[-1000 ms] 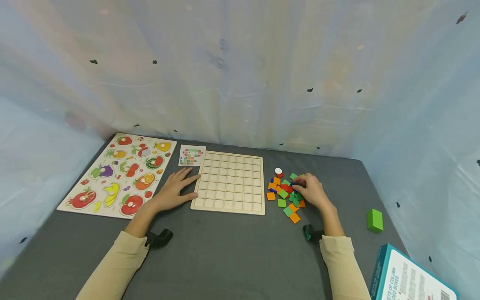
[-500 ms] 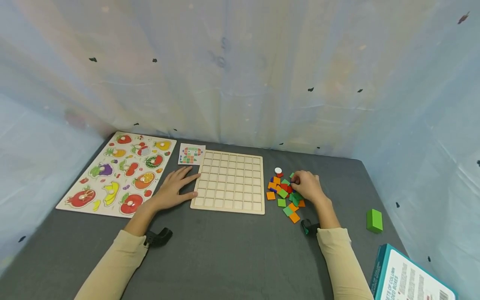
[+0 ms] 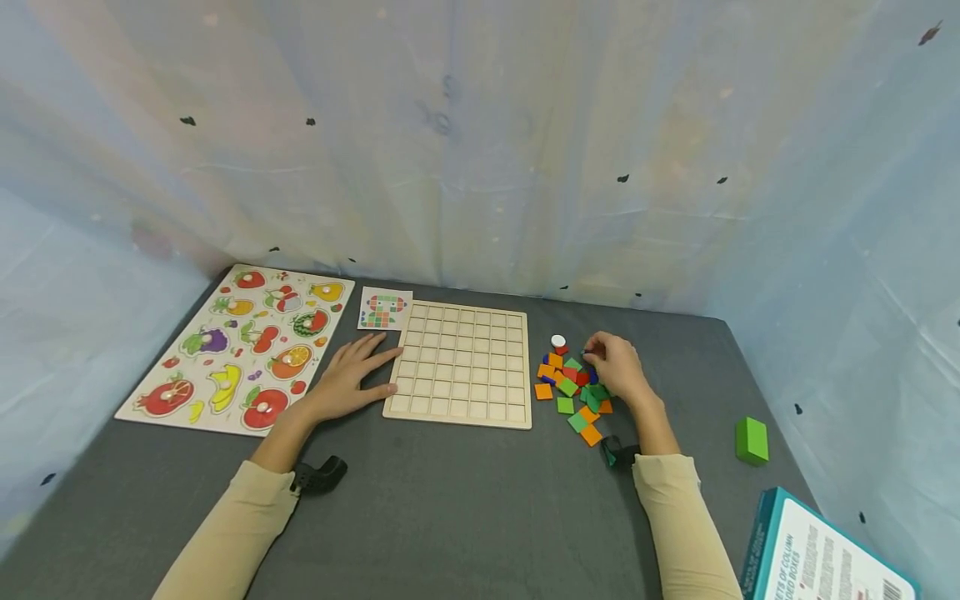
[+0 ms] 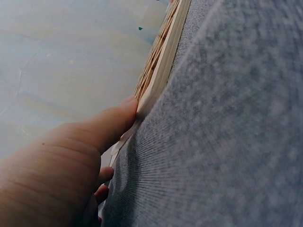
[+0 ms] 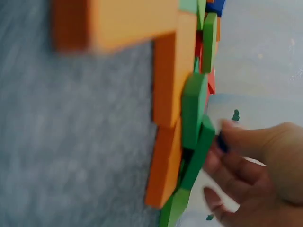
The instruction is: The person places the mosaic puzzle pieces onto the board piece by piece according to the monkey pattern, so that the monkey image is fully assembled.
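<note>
In the head view my left hand (image 3: pixel 348 379) lies with spread, straight fingers at the left edge of a wooden grid board (image 3: pixel 457 364). Its thumb presses that edge in the left wrist view. On the board's right is a loose pile of small tiles (image 3: pixel 567 386), orange, green, red and blue. My right hand (image 3: pixel 618 365) is over the far right side of the pile. Between its thumb and forefinger it pinches a small dark blue piece (image 5: pixel 222 143); the fingers hide most of it. Green tiles (image 5: pixel 194 111) stand close beside the fingertips.
A patterned card (image 3: pixel 384 308) touches the board's far left corner. Further left lies a fruit puzzle board (image 3: pixel 247 354). A white round piece (image 3: pixel 558 341) sits behind the tiles. To the right are a green block (image 3: pixel 751 441) and a teal-edged box (image 3: pixel 825 550).
My right hand has shifted slightly away from me and lifted from among the tiles, with the small blue piece between its fingertips. My left hand stays at the board's edge.
</note>
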A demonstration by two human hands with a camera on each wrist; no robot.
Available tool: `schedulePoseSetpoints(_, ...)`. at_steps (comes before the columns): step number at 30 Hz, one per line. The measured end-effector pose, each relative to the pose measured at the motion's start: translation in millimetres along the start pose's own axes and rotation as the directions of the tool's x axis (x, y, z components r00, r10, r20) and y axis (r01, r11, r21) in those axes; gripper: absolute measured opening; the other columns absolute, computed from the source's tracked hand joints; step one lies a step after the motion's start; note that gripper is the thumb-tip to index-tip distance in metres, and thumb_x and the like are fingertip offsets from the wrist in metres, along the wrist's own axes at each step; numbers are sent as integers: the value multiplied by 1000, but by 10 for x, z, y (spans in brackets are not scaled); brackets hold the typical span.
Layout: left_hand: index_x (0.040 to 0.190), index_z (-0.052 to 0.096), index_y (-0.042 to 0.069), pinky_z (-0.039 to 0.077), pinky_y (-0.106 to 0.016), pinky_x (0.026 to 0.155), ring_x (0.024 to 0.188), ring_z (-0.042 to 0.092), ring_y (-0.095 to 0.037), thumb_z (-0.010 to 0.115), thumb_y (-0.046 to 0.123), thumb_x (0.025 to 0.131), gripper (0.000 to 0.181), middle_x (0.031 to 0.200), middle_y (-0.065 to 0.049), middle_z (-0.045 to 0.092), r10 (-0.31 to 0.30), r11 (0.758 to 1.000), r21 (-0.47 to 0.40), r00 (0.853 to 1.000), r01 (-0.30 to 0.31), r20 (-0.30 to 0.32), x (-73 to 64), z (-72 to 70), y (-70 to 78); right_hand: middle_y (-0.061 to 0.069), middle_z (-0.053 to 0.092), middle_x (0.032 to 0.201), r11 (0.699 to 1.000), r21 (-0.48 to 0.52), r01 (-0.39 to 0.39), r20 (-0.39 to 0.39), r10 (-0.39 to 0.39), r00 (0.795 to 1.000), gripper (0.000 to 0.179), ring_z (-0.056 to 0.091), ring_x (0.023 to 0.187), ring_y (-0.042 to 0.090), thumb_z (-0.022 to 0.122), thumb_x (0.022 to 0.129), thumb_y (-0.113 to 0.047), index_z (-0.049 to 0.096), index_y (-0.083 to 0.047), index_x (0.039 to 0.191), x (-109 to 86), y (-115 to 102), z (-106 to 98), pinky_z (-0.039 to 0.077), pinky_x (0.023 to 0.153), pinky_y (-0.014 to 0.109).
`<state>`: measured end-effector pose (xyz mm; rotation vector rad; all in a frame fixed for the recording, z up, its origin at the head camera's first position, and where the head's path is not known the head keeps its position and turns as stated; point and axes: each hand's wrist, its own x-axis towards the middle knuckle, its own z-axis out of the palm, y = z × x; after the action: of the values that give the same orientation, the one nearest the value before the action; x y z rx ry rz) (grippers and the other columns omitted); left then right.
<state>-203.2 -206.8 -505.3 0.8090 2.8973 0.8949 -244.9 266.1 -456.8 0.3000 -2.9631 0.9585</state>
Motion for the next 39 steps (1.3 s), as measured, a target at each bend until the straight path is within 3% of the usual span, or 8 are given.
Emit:
schedulePoseSetpoints(5, 154, 42, 14, 4, -66, 115, 149, 12, -42, 67, 43, 95, 70, 163, -20, 20, -3, 1000, 1, 1000, 3, -1, -5, -8, -3, 21, 69, 101, 977, 204, 65, -30, -60, 998, 18, 63, 78, 33, 60, 100, -3, 69, 6, 112, 111, -133, 27, 53, 68, 33)
schedulePoseSetpoints(10, 154, 42, 15, 3, -66, 115, 149, 12, -42, 67, 42, 94, 70, 162, -20, 20, 0, 1000, -11, 1000, 0, -4, -9, -7, -10, 23, 68, 95, 950, 299, 88, 68, -114, 991, 22, 62, 76, 38, 62, 98, -2, 67, 10, 116, 307, -392, 95, 54, 67, 37)
schedulePoseSetpoints(16, 154, 42, 16, 4, -67, 114, 149, 13, -43, 67, 42, 95, 70, 162, -21, 20, 8, 1000, -6, 1000, -8, -3, -7, 25, -30, 15, 67, 90, 948, 315, 43, 163, -98, 982, 20, 66, 78, 37, 69, 94, -3, 68, 10, 109, 487, -619, 269, 57, 70, 43)
schedulePoseSetpoints(24, 153, 43, 14, 5, -68, 114, 149, 14, -43, 68, 42, 94, 70, 162, -22, 21, 13, 1000, -5, 1000, -13, -2, -15, 32, -12, 16, 71, 91, 961, 274, 37, 211, -98, 973, 13, 67, 75, 29, 68, 94, -1, 73, 6, 103, 568, -622, 468, 58, 71, 39)
schedulePoseSetpoints(30, 153, 43, 14, 5, -68, 113, 149, 14, -43, 68, 42, 94, 70, 162, -22, 22, 11, 1000, -1, 1000, -11, -8, -15, 24, -19, 11, 70, 87, 982, 182, 45, 204, -83, 976, 9, 62, 72, 22, 69, 94, -5, 75, 2, 96, 557, -632, 511, 53, 65, 32)
schedulePoseSetpoints(34, 154, 42, 15, 5, -68, 113, 149, 14, -43, 68, 43, 94, 70, 162, -21, 21, 12, 1000, 1, 1000, -12, -5, -8, 26, -28, 11, 67, 93, 990, 1, 140, 157, -139, 978, 14, 61, 78, 24, 64, 98, -7, 75, 0, 103, 463, -678, 465, 51, 67, 34)
schedulePoseSetpoints(36, 154, 42, 16, 5, -68, 113, 149, 14, -42, 67, 43, 94, 70, 162, -21, 21, 14, 1000, 3, 1000, -14, -6, -3, 26, -32, 15, 66, 108, 961, -151, 232, 158, -208, 965, 20, 61, 94, 30, 60, 99, -5, 73, 0, 113, 385, -713, 417, 52, 75, 41)
schedulePoseSetpoints(39, 154, 42, 16, 5, -68, 113, 149, 14, -42, 67, 43, 94, 70, 162, -20, 21, 15, 1000, 2, 1000, -15, -7, 3, 19, -31, 18, 54, 140, 878, -328, 348, 245, -276, 929, 37, 47, 129, 39, 56, 99, 0, 62, -1, 135, 245, -761, 338, 45, 95, 56)
